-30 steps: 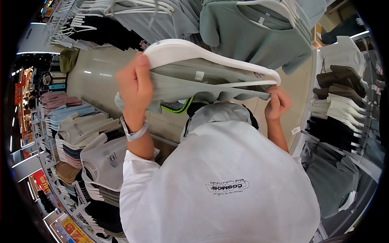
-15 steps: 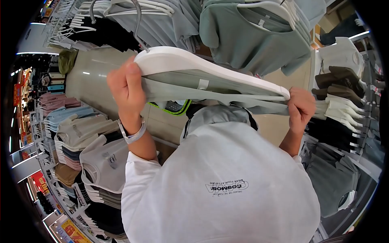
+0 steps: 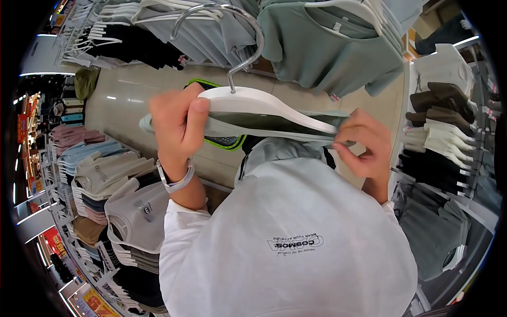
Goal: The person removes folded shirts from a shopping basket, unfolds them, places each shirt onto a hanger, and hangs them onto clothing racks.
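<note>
A white hanger [image 3: 253, 100] with a metal hook [image 3: 259, 39] is held level in front of my chest. On it hangs a grey-green shirt [image 3: 227, 128], its neck opening facing up. My left hand [image 3: 177, 119] is closed round the hanger's left arm, thumb on top; some shirt fabric shows beyond that hand. At the hanger's right end, my right hand [image 3: 367, 142] pinches the shirt's fabric between thumb and fingers. A dark basket with a green rim [image 3: 227, 143] lies below, partly hidden by the shirt and my left hand.
Green shirts [image 3: 317, 47] hang on a rack straight ahead, beside grey ones [image 3: 224, 45]. Folded or hung shirts [image 3: 140, 211] line the left racks. More garments [image 3: 438, 142] hang at the right. Pale floor [image 3: 127, 90] shows between the racks.
The hanger has shifted down, its hook end toward the right and its far end toward the left. My right hand has gone from a fist at the hanger's end to a pinch.
</note>
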Motion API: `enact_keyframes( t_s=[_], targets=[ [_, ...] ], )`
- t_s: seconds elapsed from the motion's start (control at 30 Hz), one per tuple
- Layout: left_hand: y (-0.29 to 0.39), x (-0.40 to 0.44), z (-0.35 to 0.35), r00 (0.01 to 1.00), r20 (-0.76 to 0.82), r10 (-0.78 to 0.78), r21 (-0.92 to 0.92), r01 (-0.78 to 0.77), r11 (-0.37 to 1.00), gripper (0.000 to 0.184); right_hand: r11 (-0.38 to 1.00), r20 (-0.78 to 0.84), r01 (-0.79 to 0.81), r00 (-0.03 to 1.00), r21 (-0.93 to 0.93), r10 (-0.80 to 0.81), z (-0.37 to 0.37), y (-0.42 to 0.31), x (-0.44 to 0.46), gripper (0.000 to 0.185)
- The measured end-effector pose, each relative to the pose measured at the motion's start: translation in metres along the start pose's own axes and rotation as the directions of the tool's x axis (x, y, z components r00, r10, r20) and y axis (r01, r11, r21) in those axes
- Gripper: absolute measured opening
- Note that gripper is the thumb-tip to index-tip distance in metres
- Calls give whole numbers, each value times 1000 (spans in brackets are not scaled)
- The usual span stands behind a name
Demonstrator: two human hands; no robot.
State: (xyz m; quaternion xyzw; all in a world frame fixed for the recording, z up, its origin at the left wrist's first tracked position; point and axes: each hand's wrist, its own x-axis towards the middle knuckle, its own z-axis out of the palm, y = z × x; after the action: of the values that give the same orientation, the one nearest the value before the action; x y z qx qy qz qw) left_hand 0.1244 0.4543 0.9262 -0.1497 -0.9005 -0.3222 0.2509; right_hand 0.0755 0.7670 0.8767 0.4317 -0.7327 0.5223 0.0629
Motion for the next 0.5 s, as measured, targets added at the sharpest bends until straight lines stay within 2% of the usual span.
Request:
enact_keyframes(
  t_s=[0.03,0.07,0.13,0.17,0.2,0.23,0.27,0.33,0.47,0.5],
  targets=[
    [1,-1,0,1000,-1,-11,-2,11,1000,37,999,-109,5,994,52,0,3,1,0,26],
    [1,-1,0,1000,-6,-21,-1,21,1000,37,999,-110,8,994,49,-2,5,-1,2,26],
    [2,-4,0,999,-25,-29,-7,28,1000,36,959,-362,-130,906,252,218,8,-5,5,34],
    [2,-5,0,998,-42,-37,-16,36,999,36,959,-363,-131,906,252,220,4,1,2,34],
    [1,-6,1,999,-39,-36,-18,36,999,36,952,-127,-228,958,202,256,-3,11,-5,34],
    [-1,-6,3,998,-36,-42,-19,41,999,35,943,114,-308,949,129,295,-7,18,-10,34],
    [-2,-6,5,998,-33,-47,-20,47,999,35,943,111,-308,949,128,295,-9,21,-14,34],
    [-1,-4,10,998,-23,-51,-42,50,998,34,912,272,-396,894,110,355,-10,26,-17,27],
    [-1,3,30,999,5,-53,-112,54,992,29,923,148,-384,915,28,376,-3,24,-15,21],
    [-1,6,38,999,2,-39,-121,39,992,29,928,80,-371,924,-44,374,1,26,-15,20]
  ],
)
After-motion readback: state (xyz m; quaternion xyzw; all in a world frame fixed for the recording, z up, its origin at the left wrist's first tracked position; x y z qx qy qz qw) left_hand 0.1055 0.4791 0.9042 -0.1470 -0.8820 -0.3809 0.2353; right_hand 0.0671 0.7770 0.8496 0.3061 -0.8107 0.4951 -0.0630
